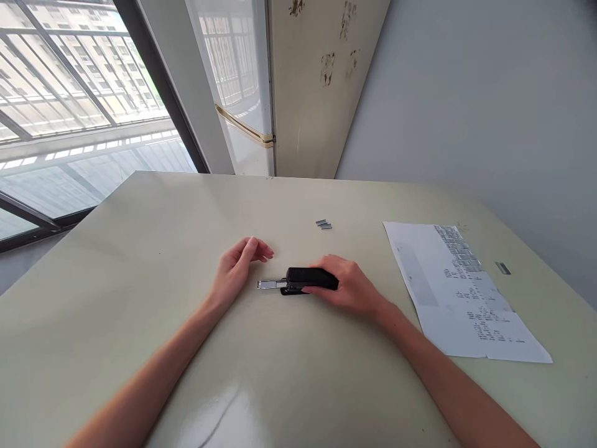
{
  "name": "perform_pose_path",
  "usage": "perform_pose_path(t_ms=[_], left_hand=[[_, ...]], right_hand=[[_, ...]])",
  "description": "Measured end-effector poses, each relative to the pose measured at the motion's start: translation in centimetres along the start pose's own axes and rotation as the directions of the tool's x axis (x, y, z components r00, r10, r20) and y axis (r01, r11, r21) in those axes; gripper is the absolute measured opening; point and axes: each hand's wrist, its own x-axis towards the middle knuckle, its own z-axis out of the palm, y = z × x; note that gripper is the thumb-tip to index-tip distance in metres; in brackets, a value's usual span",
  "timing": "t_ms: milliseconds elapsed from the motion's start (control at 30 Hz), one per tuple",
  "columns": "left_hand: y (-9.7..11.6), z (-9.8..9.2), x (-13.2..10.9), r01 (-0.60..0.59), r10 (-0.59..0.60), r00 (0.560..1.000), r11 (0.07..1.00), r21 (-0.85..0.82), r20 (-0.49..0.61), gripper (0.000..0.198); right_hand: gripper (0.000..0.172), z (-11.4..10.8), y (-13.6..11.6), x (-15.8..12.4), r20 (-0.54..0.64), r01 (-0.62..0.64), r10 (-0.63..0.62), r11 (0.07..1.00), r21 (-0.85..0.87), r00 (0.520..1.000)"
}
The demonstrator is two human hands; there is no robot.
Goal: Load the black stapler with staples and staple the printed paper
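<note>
My right hand point(347, 283) is wrapped round the rear of a black stapler point(303, 278), which lies sideways in front of me. Out of the stapler's left end sticks a metal staple tray point(271, 284); whether staples sit in it I cannot tell. My left hand point(240, 258) rests on the table just left of and beyond that tray, not touching it. Its fingers are loosely bent and apart, with nothing visible in them. Beyond the stapler lie several short strips of staples point(323, 224).
A printed sheet of paper point(448, 292) lies flat on the right of the pale table point(116, 280). Right of it is a small dark green and grey piece point(503, 268). A wall point(466, 93), a refrigerator point(247, 81) and a window point(84, 81) stand around the table.
</note>
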Motion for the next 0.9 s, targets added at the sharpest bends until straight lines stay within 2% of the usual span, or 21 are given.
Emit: perform_pose_path(t_ms=[100, 200, 267, 367, 467, 533, 600, 667, 733, 800, 900], left_hand=[[-0.1, 0.4, 0.0, 0.116, -0.112, 0.993, 0.955, -0.274, 0.028, 0.039], [-0.1, 1.0, -0.1, 0.271, -0.289, 0.955, 0.743, -0.612, 0.071, 0.031], [-0.1, 1.4, -0.4, 0.329, -0.370, 0.922, 0.591, -0.736, 0.115, 0.028], [0.2, 2.1, -1.0, 0.374, -0.431, 0.886, 0.449, -0.812, 0.169, 0.027], [0.5, 2.5, -1.4, 0.390, -0.491, 0.851, 0.355, -0.849, 0.186, 0.028], [0.6, 2.6, -1.5, 0.385, -0.508, 0.842, 0.333, -0.861, 0.179, 0.025], [0.6, 2.6, -1.4, 0.373, -0.502, 0.849, 0.347, -0.860, 0.166, 0.022], [0.4, 2.4, -1.1, 0.350, -0.494, 0.858, 0.365, -0.863, 0.139, 0.020], [0.1, 1.9, -0.8, 0.305, -0.480, 0.873, 0.401, -0.864, 0.086, 0.018], [-0.3, 1.2, -0.2, 0.224, -0.439, 0.898, 0.488, -0.843, -0.016, 0.015], [-0.8, -0.1, 0.6, 0.095, -0.347, 0.924, 0.614, -0.783, -0.161, 0.014]], right_hand=[[0.032, 0.3, -0.8, 0.1, -0.014, -0.198, 0.204, 0.963, 0.182, 0.979], [0.037, 0.5, -2.0, 0.3, 0.114, -0.398, 0.387, 0.821, 0.409, 0.915], [0.040, 0.6, -2.7, 0.4, 0.238, -0.523, 0.471, 0.686, 0.506, 0.849], [0.041, 0.6, -3.2, 0.4, 0.455, -0.655, 0.474, 0.479, 0.585, 0.754], [0.038, 0.7, -3.3, 0.4, 0.589, -0.703, 0.387, 0.325, 0.633, 0.709], [0.037, 0.7, -3.4, 0.3, 0.621, -0.722, 0.376, 0.271, 0.636, 0.688], [0.038, 0.8, -3.6, 0.3, 0.617, -0.721, 0.377, 0.289, 0.630, 0.690], [0.041, 0.8, -3.7, 0.2, 0.559, -0.678, 0.383, 0.398, 0.619, 0.735], [0.043, 0.9, -3.7, 0.1, 0.425, -0.578, 0.392, 0.544, 0.608, 0.816], [0.044, 1.0, -3.6, 0.0, 0.235, -0.448, 0.386, 0.688, 0.571, 0.892], [0.039, 1.2, -3.0, -0.2, -0.001, -0.292, 0.317, 0.873, 0.390, 0.948]])
